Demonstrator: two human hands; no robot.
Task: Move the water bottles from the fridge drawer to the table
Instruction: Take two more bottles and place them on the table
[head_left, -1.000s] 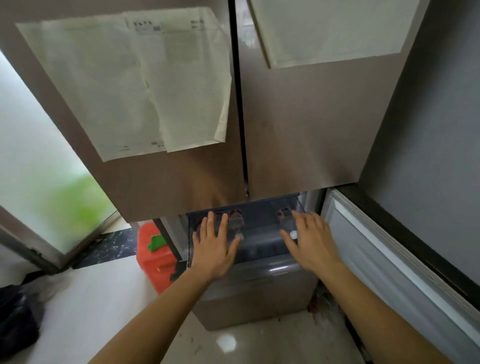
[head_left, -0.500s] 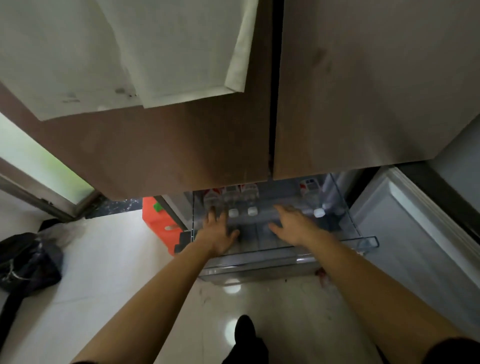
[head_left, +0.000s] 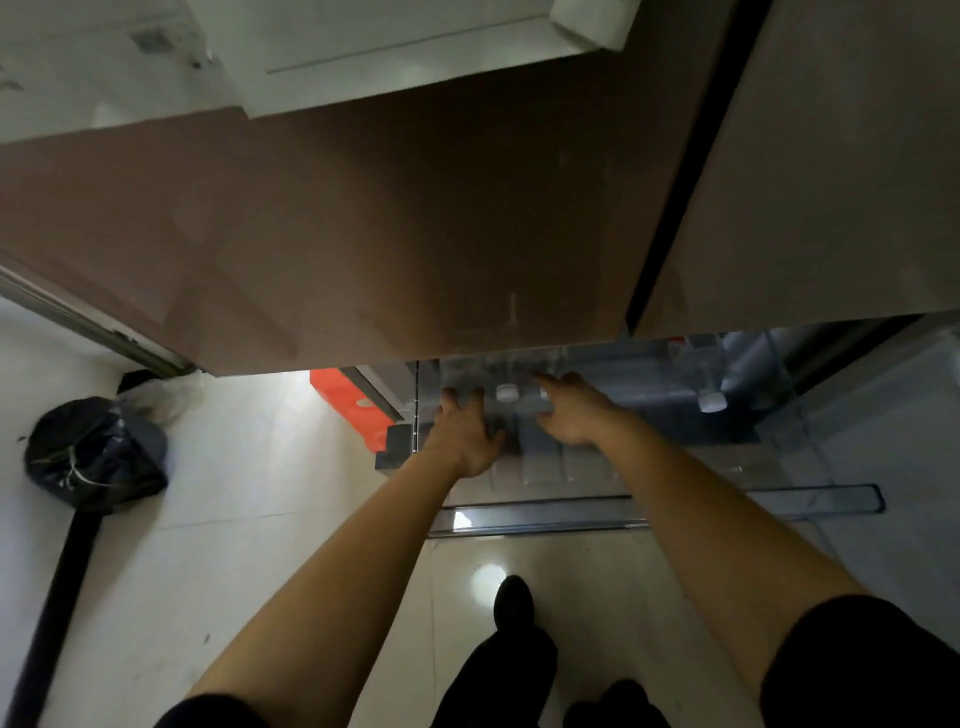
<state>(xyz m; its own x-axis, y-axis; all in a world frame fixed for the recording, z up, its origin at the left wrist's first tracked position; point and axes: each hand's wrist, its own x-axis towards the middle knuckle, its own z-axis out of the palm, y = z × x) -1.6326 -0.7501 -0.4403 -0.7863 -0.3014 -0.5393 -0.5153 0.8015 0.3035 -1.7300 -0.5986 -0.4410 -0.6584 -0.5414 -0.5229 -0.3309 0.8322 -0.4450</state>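
Observation:
The clear fridge drawer (head_left: 753, 506) is pulled out below the brown fridge doors. Water bottles lie inside it; one white cap (head_left: 506, 392) shows between my hands and another white cap (head_left: 710, 401) lies at the right. My left hand (head_left: 465, 431) reaches into the drawer's left side, fingers spread over the bottles there. My right hand (head_left: 569, 415) reaches in beside it, its fingers stretched toward the bottles at the back. Neither hand plainly grips a bottle. The door edge hides the bottles' far ends.
The brown fridge doors (head_left: 415, 234) overhang the drawer. An orange container (head_left: 353, 405) stands on the floor left of the fridge, and a black bag (head_left: 93, 452) lies further left. My feet (head_left: 511, 603) stand on pale tiles before the drawer.
The view has tilted further down and closer. Both hands have moved deeper into the drawer, toward the bottles at the back.

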